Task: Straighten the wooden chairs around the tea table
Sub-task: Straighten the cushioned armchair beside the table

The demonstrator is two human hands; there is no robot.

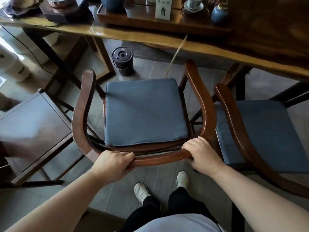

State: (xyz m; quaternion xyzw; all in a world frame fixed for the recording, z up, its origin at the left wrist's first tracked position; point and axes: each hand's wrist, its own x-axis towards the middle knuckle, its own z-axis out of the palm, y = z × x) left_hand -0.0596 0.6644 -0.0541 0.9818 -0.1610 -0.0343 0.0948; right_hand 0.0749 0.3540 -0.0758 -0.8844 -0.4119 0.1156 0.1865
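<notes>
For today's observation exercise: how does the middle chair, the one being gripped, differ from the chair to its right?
The middle chair is held at its back rail by the left hand and right hand; the right chair is untouched. The middle chair shows whole, while the right chair is cut off by the frame edge. The middle chair faces the tea table squarely; the right chair looks angled. Both share curved brown wooden rails and blue cushions.
</notes>
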